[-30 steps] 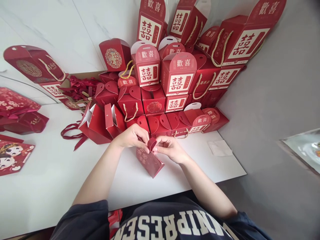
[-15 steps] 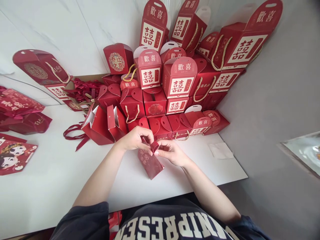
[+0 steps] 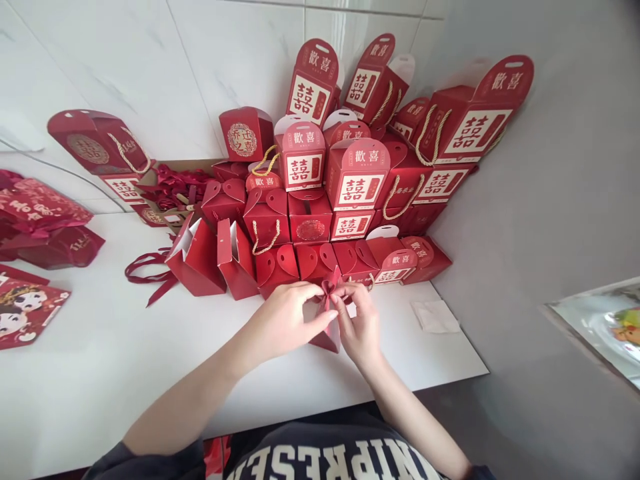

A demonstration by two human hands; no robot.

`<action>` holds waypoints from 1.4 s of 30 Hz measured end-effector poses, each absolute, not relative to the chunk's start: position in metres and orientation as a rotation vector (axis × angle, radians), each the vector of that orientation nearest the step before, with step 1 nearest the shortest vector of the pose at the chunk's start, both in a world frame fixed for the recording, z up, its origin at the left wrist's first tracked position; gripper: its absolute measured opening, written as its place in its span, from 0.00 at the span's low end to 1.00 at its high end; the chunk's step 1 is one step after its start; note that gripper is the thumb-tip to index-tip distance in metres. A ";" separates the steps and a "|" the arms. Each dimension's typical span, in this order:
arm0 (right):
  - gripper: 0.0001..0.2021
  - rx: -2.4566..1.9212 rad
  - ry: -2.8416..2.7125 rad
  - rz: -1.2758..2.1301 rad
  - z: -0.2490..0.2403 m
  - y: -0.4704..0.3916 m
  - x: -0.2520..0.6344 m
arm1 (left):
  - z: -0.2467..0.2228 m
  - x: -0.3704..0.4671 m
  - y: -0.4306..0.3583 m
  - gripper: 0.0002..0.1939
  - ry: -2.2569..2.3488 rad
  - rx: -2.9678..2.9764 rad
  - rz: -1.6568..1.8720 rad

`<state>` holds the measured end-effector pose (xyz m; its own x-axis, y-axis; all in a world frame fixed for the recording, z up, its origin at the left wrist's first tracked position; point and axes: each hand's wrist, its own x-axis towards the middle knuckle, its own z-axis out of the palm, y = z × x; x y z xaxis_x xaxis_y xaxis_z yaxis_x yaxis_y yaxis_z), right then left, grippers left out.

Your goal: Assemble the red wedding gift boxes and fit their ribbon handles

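A small red gift box (image 3: 326, 340) stands on the white table in front of me, narrowing toward its top. At its top sits a looped dark red ribbon (image 3: 328, 288). From the left, my left hand (image 3: 290, 317) reaches in with its index fingertip at the loop and its thumb lower, against the box. My right hand (image 3: 360, 320) pinches the ribbon from the other side. Both hands hide part of the box and the ribbon's ends.
Stacked red boxes with rope handles (image 3: 350, 247) fill the table's back. Two red paper bags (image 3: 197, 260) stand left of them, beside a loose ribbon (image 3: 150, 270). A carton of ribbons (image 3: 173, 187) is behind. At right lie a white tissue (image 3: 434, 316) and a grey wall (image 3: 500, 220).
Both hands and the box have shifted right, and the box has turned to show its narrow side. The ribbon loop is now between both hands' fingertips. The view has tilted up slightly.
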<state>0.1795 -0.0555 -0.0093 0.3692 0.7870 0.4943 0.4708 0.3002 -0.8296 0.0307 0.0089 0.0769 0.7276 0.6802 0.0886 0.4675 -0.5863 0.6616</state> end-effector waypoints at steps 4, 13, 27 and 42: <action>0.05 -1.348 -1.328 0.215 -0.015 -0.067 0.170 | 0.085 0.028 0.002 0.07 0.981 2.416 0.334; 0.12 -1.446 -1.441 -0.073 -0.003 -0.071 0.179 | 0.081 0.025 0.022 0.10 1.024 2.488 0.248; 0.07 -1.265 -1.387 0.638 0.001 -0.042 0.191 | 0.068 0.019 0.042 0.09 0.855 2.569 0.400; 0.05 -1.309 -1.403 0.467 -0.001 -0.049 0.188 | 0.070 0.019 0.045 0.09 0.900 2.545 0.357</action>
<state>0.1875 -0.0490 -0.0011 0.2185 0.8736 0.4349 0.4386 0.3102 -0.8434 0.0192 0.0447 0.0703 0.7580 0.6445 0.1003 0.5380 -0.7047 0.4626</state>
